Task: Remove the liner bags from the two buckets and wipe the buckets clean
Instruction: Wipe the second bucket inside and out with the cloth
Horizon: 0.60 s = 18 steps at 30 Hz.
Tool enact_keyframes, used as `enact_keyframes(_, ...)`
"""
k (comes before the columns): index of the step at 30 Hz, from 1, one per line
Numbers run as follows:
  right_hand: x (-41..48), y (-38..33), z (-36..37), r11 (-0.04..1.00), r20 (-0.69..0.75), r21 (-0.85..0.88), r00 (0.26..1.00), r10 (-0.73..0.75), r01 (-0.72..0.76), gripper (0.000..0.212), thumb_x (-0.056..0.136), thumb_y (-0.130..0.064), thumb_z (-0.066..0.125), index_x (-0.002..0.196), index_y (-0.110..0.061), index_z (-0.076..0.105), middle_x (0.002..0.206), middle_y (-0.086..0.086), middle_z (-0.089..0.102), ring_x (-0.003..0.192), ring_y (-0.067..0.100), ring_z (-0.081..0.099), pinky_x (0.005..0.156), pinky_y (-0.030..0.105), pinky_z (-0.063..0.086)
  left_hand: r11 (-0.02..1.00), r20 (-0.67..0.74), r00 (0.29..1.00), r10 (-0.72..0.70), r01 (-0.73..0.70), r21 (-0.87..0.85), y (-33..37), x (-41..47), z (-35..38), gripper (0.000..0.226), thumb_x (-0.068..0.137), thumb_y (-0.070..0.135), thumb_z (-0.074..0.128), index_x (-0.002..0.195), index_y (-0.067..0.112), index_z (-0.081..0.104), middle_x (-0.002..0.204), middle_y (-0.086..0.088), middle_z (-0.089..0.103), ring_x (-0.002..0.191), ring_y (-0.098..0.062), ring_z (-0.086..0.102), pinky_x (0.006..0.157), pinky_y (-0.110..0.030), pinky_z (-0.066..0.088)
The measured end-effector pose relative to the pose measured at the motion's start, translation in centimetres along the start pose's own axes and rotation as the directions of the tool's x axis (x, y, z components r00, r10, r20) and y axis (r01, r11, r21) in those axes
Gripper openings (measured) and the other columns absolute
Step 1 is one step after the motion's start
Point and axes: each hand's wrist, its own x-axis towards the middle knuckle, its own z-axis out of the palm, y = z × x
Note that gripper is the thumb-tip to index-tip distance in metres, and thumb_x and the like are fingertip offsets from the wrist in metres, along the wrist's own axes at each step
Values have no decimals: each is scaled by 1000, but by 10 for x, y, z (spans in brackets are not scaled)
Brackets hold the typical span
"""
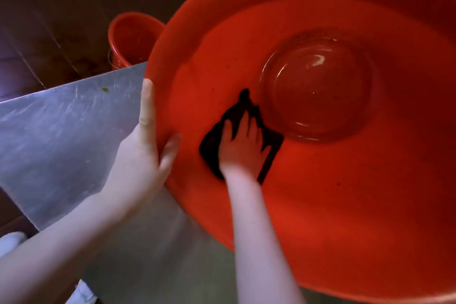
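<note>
Bucket one: big bucket (320,205), red, tipped on its side on the steel counter (61,131), mouth toward the camera, no liner in it, round bottom shiny.
Left hand: left hand (145,155) grips the near rim, thumb inside, fingers (148,106) along the outside.
Right hand: right hand (243,148) is deep inside, fingers spread flat, pressing a dark cloth (209,148) against the inner wall just beside the bottom.
Bucket two: second bucket (130,39), red, upright on the floor (37,20) past the counter's edge.
</note>
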Motion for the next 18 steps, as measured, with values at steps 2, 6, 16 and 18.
enact_keyframes(2, -51, -2, 8, 988, -90, -81, 987, -136, 128, 63, 97, -56, 29, 154, -29, 19, 160, -3, 22, 146, 19, 22, 118, 50, 15, 1000, -10, 1000, -29, 29, -3, 4, 0, -1, 96, 88, 27, 53, 142, 57, -20, 102, -18, 68, 62, -7, 57, 61, -22, 40)
enact_keyframes(6, -122, -17, 19, 957, -194, -64, 937, -291, 284, 64, 89, -55, 41, 146, -28, 40, 150, -2, 43, 136, 22, 43, 108, 53, 37, 1000, -12, 1000, -20, 20, 8, 7, 1, -1, 94, 92, 25, 52, 141, 59, -21, 99, -26, 68, 60, -13, 57, 68, -32, 40)
enact_keyframes(16, 35, -3, -11, 990, 0, 133, 999, 46, -46, 59, 101, -53, 22, 154, -28, 16, 161, -1, 16, 147, 23, 14, 117, 56, 8, 996, 5, 996, -87, 88, -24, 7, 0, -3, 94, 88, 29, 50, 138, 63, -21, 102, -14, 68, 64, -1, 52, 64, -28, 41)
enact_keyframes(18, 29, -1, -8, 994, 2, 104, 999, 39, -39, 60, 101, -53, 21, 154, -27, 15, 161, -1, 15, 148, 23, 13, 118, 55, 7, 995, -11, 995, -99, 99, -29, 9, 0, -2, 94, 87, 29, 49, 138, 63, -22, 96, -6, 65, 64, 1, 52, 65, -28, 42)
